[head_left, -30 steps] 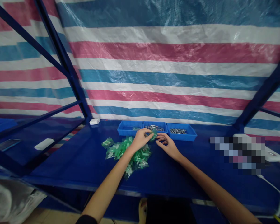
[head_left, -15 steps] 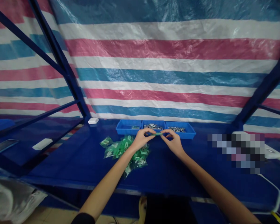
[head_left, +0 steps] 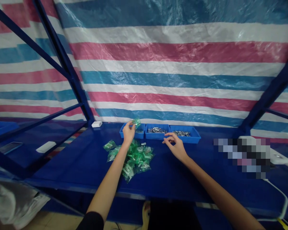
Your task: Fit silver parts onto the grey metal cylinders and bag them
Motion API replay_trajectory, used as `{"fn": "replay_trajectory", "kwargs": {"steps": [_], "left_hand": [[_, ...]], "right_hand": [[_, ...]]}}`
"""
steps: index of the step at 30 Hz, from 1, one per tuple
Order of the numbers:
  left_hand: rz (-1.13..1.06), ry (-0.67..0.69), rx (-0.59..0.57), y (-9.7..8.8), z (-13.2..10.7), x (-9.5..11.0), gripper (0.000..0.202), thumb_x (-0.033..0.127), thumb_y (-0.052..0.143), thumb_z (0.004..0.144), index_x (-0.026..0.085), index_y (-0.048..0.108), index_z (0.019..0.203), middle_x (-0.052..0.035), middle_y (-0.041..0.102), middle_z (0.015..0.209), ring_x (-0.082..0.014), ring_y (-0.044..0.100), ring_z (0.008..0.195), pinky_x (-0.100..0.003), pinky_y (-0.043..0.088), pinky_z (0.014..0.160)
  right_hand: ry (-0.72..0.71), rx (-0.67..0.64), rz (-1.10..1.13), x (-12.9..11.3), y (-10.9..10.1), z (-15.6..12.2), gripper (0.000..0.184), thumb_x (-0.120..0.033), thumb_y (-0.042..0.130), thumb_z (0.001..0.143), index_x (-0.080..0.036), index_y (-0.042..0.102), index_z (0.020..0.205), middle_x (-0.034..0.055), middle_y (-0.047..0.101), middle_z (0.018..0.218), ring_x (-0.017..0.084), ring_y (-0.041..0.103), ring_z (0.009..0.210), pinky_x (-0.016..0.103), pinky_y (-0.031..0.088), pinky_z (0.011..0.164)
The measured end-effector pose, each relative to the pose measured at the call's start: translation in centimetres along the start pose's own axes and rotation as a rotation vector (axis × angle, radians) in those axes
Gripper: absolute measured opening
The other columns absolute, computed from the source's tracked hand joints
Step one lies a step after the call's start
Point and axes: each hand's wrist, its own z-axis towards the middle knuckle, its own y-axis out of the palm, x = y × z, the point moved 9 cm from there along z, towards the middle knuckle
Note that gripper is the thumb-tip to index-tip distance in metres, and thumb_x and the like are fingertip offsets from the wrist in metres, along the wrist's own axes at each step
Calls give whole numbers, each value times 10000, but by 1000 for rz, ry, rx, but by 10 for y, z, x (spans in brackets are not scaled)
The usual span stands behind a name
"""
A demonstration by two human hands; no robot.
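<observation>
My left hand is closed, pinching a small green clear plastic bag above the left blue bin. Just in front of the bins hovers my right hand, its fingers loosely curled and apart, with nothing visible in them. Behind it are the middle bin and the right bin, both holding small metal parts. Below my left hand, a heap of green bags with small pieces inside lies on the blue table. One small light-coloured piece shows at the heap's back edge.
A white box stands at the back left beside the blue frame post. On the left surface lie a phone and a white object. A white device with a cable is at the right. Striped sheeting hangs behind.
My hands have separated after both holding a green item between them. The left moved left and up with the green bag; the right stayed near its place, its fingers loosened.
</observation>
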Motion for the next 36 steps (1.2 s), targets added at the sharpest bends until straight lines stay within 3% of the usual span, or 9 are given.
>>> {"fn": "replay_trajectory", "kwargs": {"steps": [6, 10, 16, 19, 21, 23, 27, 30, 36], "left_hand": [[185, 52, -132, 15, 0, -9, 388, 111, 501, 745, 117, 527, 1132, -70, 673, 869, -156, 630, 675, -290, 489, 747], [295, 72, -218, 26, -6, -7, 409, 80, 477, 751, 144, 484, 1154, -72, 654, 958, -156, 631, 732, -309, 465, 791], [548, 237, -237, 16, -20, 40, 214, 236, 513, 798, 204, 598, 991, -77, 624, 1072, -236, 548, 1046, -388, 355, 912], [567, 290, -514, 31, -41, 54, 194, 362, 536, 794, 216, 663, 783, -33, 682, 877, -204, 610, 884, -351, 369, 881], [635, 243, -703, 42, -56, 46, 192, 380, 599, 742, 212, 678, 692, -29, 693, 780, -208, 627, 824, -343, 381, 863], [699, 211, -792, 50, -67, 37, 123, 323, 645, 700, 211, 687, 675, -32, 697, 752, -213, 633, 811, -343, 386, 862], [721, 244, -795, 57, -74, 32, 50, 232, 647, 690, 205, 689, 693, -43, 699, 806, -224, 629, 872, -359, 366, 909], [630, 314, -760, 59, -77, 46, 86, 273, 628, 723, 207, 677, 748, -39, 693, 892, -224, 613, 927, -347, 370, 906], [273, 356, -788, 67, -95, 76, 174, 348, 538, 803, 232, 622, 903, 20, 688, 768, -131, 612, 697, -221, 404, 642]], "right_hand": [[6, -54, -25, -1, 6, -1, 228, -396, 489, 841, -200, 557, 936, 24, 676, 661, 178, 623, 639, 290, 455, 616], [25, -137, -33, 5, 16, -3, 214, -381, 495, 838, -198, 581, 909, 27, 681, 692, 173, 631, 666, 272, 437, 593], [7, -240, -131, 10, 29, -9, 137, -306, 540, 804, -220, 627, 865, 15, 687, 774, 160, 635, 726, 261, 435, 618], [-7, -251, -150, 10, 31, -9, 140, -305, 539, 803, -225, 637, 863, 12, 687, 763, 157, 631, 712, 261, 437, 615], [-6, -251, -150, 10, 30, -9, 143, -306, 536, 803, -224, 639, 861, 10, 688, 757, 156, 631, 705, 261, 438, 613], [2, -243, -144, 10, 28, -8, 148, -309, 537, 801, -221, 640, 860, 11, 688, 755, 157, 633, 703, 261, 439, 611], [23, -230, -121, 11, 26, -7, 165, -328, 541, 797, -214, 644, 858, 26, 689, 768, 168, 634, 719, 268, 449, 612], [57, -179, -79, 13, 22, -6, 203, -362, 551, 790, -206, 649, 875, 45, 688, 812, 178, 633, 748, 278, 465, 623], [312, -125, 200, 36, 21, -5, 377, -432, 604, 740, -171, 622, 1012, 69, 697, 832, 198, 664, 746, 290, 493, 615]]}}
